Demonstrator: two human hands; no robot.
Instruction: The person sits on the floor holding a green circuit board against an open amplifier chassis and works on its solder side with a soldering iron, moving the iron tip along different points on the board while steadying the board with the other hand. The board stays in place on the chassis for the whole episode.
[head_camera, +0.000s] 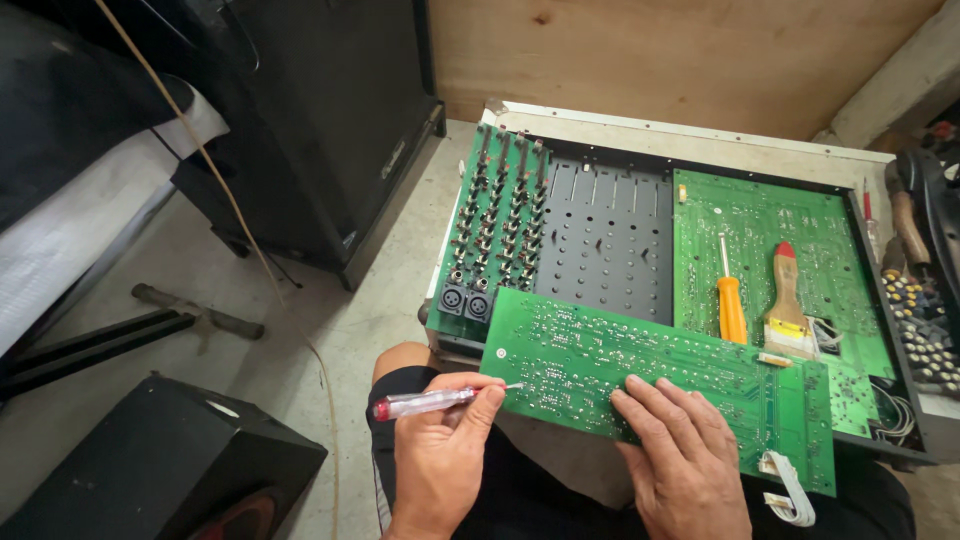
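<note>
The left hand (440, 455) is curled tight around a clear-handled tester screwdriver (425, 402), its tip touching the left edge of a long green circuit board (700, 385). The right hand (680, 445) lies flat on that board, fingers spread and pressing down. The board rests across the person's lap and the front rim of an opened metal chassis (700, 140). Inside the chassis lie more green boards, an orange-handled screwdriver (731, 300) and a red-tipped paintbrush (787, 300).

Long green circuit board (660, 375) lying tilted, clear-handled tester screwdriver (425, 402) tip touching its edge
</note>
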